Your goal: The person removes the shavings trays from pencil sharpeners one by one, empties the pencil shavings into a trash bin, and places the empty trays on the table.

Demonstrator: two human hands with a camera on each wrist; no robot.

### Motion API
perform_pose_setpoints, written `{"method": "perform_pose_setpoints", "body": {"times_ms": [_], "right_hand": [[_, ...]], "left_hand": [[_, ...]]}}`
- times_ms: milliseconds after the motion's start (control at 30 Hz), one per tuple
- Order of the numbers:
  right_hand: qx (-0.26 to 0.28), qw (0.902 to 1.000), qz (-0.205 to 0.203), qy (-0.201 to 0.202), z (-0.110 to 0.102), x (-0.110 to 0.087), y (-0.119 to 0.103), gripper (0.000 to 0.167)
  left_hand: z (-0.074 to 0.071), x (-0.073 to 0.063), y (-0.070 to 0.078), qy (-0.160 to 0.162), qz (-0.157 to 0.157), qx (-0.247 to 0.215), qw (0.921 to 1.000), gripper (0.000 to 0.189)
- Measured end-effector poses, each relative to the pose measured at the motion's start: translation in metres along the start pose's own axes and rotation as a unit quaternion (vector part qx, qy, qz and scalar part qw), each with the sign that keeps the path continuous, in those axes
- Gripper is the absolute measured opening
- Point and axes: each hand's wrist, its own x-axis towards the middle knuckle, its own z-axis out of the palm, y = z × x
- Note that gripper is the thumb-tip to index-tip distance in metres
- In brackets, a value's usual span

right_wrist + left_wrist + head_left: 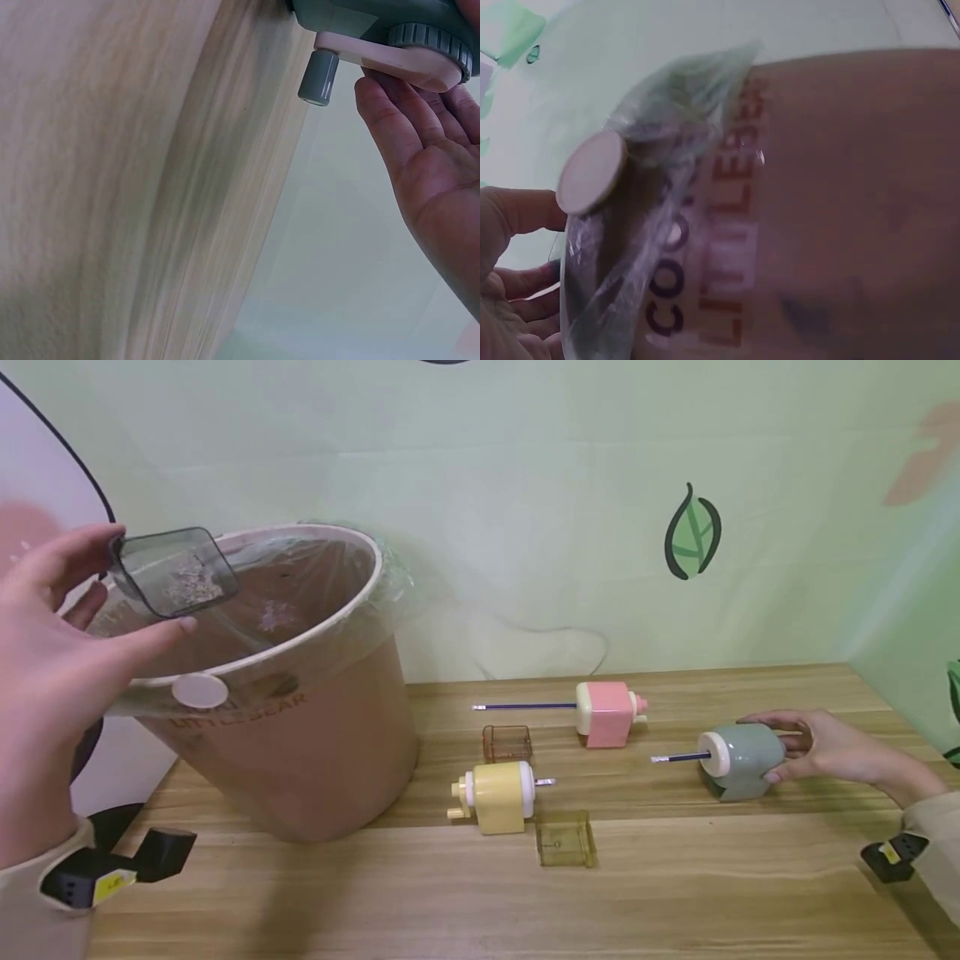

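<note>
My left hand (56,647) holds a see-through grey shavings drawer (176,572) between thumb and fingers, tilted above the trash bin (330,743). Pencil shavings (197,585) lie in the drawer. More shavings (277,614) are inside the bin's plastic liner. On the right, my right hand (843,752) grips a grey-green crank pencil sharpener (753,756) from its crank side. A dark blue pencil (678,757) sticks out of its front. In the right wrist view the crank handle (390,61) shows beside my fingers. The bin hides the drawer in the left wrist view.
A pink sharpener (609,714) with a pencil (525,706) stands toward the back. Nearer is a yellow sharpener (498,797) with a pencil end showing. A reddish-brown drawer (507,743) and an amber drawer (565,839) lie on the wooden table (465,902).
</note>
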Motion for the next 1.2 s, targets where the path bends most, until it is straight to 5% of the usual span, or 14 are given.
{"method": "perform_pose_setpoints", "body": {"times_ms": [267,533,733,1200], "right_hand": [[-0.015,0.9998,0.012,0.007,0.001,0.000,-0.001,0.065],[-0.022,0.9994,0.023,0.010,0.002,0.000,-0.003,0.067],[-0.028,0.9990,0.034,0.012,0.002,0.000,-0.004,0.070],[-0.044,0.9978,0.047,0.016,0.002,0.001,-0.004,0.072]], "left_hand": [[-0.001,-0.006,0.034,-0.022,0.088,0.129,0.9875,0.076],[0.000,-0.005,0.048,-0.028,0.220,0.238,0.9456,0.069],[0.006,-0.006,0.049,-0.020,0.315,0.250,0.9154,0.067],[0.008,-0.011,0.057,-0.048,0.345,0.269,0.8979,0.068]]}}
